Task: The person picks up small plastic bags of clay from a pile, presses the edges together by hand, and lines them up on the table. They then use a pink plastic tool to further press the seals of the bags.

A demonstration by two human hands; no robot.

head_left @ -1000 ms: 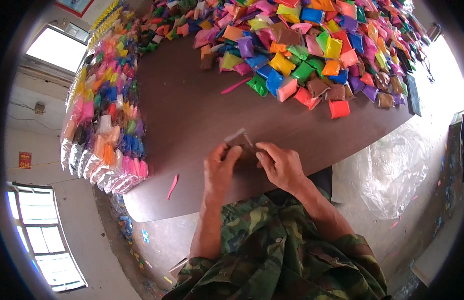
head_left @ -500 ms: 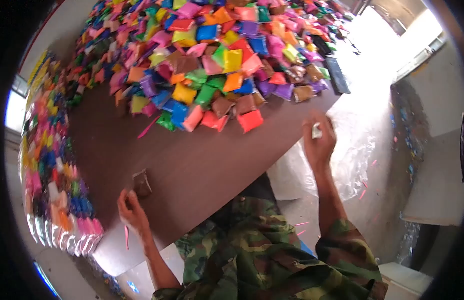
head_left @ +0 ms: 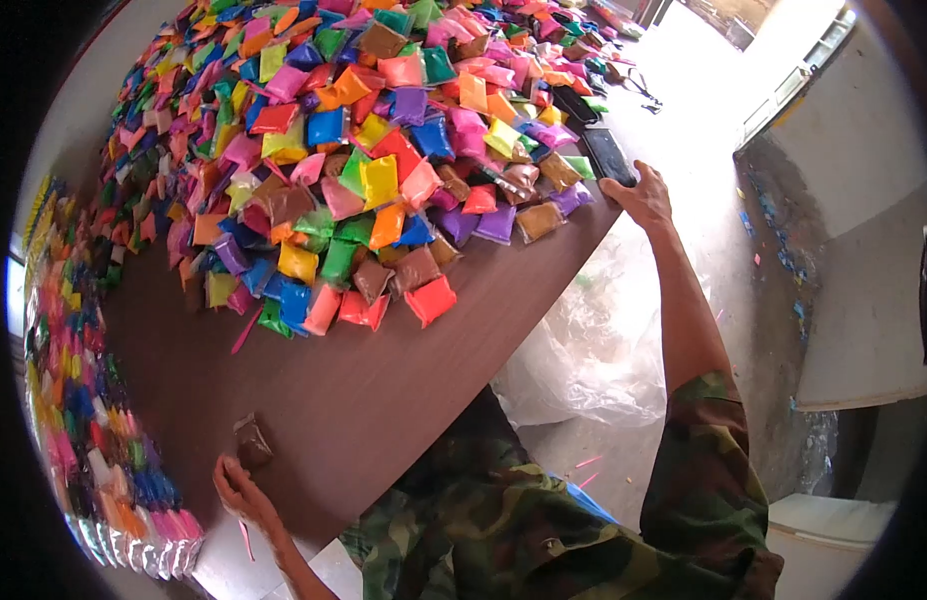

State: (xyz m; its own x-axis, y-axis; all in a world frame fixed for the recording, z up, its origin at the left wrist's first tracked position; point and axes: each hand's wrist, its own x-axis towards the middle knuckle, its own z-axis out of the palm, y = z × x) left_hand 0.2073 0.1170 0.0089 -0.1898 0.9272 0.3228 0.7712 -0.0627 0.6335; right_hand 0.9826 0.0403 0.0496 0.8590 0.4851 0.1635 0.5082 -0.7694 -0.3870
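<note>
A brown packet (head_left: pixel 252 440) lies towards the left end of the surface (head_left: pixel 374 375), just beyond the fingertips of the left hand (head_left: pixel 246 492); whether they touch it is unclear. Lying flat, it probably needs no steadying. The left hand's fingers are close together and lightly curled, and I cannot tell whether they pinch anything. A thin pink stick (head_left: pixel 247 540) shows just below.

At the right end of the near edge, a dark phone (head_left: pixel 610 157) lies by the corner, probably handy for the right hand (head_left: pixel 639 195). That arm reaches nearly straight out, thumb and fingers parted about the phone's near end; how firmly they press cannot be told.

Colourful packets (head_left: pixel 334 150) are heaped towards the far edge, filled bags (head_left: pixel 94 450) line the left edge, and clear plastic (head_left: pixel 594 350) lies on the floor.
</note>
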